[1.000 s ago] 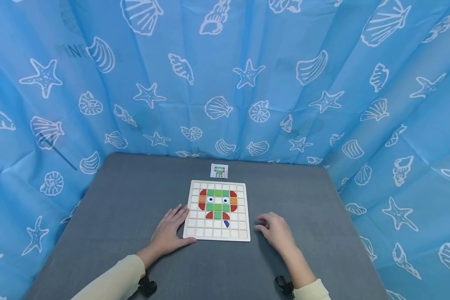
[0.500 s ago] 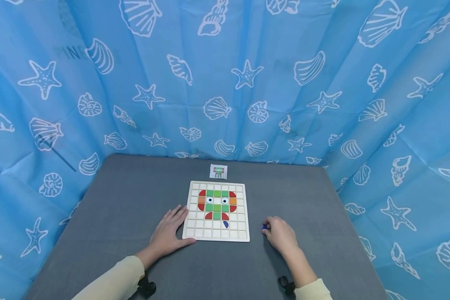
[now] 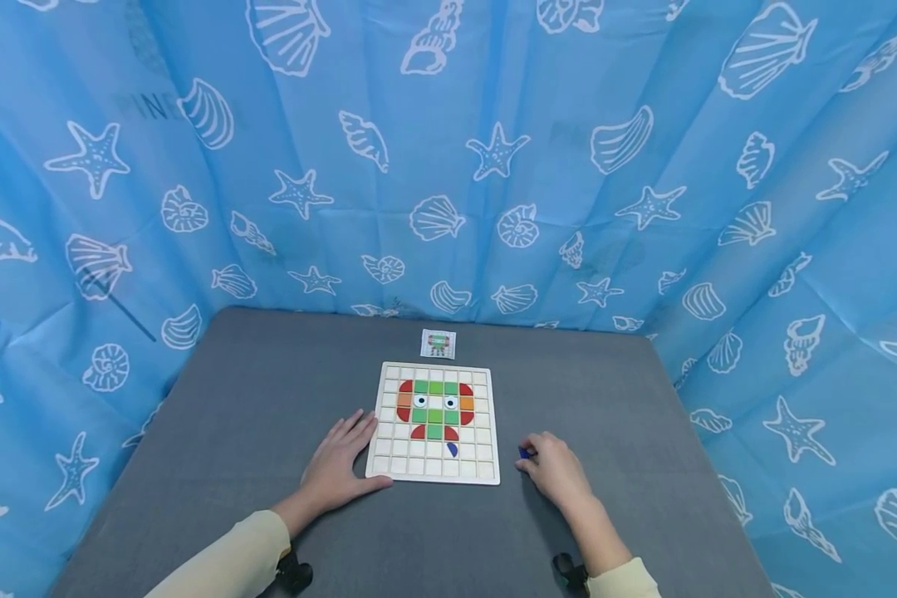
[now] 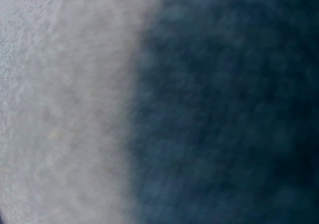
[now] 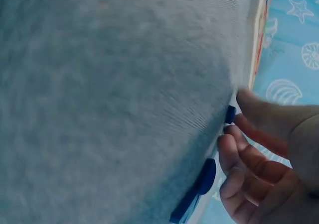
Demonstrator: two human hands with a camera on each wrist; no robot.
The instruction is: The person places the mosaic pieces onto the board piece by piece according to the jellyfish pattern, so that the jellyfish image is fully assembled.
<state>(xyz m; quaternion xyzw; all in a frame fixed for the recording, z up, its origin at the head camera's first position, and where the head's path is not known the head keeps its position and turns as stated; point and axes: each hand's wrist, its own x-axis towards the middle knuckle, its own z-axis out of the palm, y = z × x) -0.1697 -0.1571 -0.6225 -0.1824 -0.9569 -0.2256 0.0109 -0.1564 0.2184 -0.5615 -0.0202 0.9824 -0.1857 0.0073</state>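
Note:
A white gridded board (image 3: 389, 465) lies on the table, bearing a pattern of red, green and orange pieces and two eye pieces. One dark blue piece (image 3: 452, 449) sits tilted in a cell below the red piece at lower right. My left hand (image 3: 338, 465) rests with straight, spread fingers at the board's left edge, thumb at its lower left corner. To the right of the board, my right hand (image 3: 556, 469) pinches a small blue piece (image 5: 230, 114) between thumb and fingertips, close to the tabletop. The left wrist view is blurred and shows no hand.
A small picture card (image 3: 438, 344) lies beyond the board. In the right wrist view, a rounded blue piece (image 5: 207, 176) and a longer blue piece (image 5: 183, 206) lie near my right fingers. A blue curtain (image 3: 433, 166) with shell prints hangs behind the grey table (image 3: 284, 365).
My right hand shifted slightly right, and a blue piece came into view between its fingertips; since then it has edged back left. My left hand and the board's pieces stay put.

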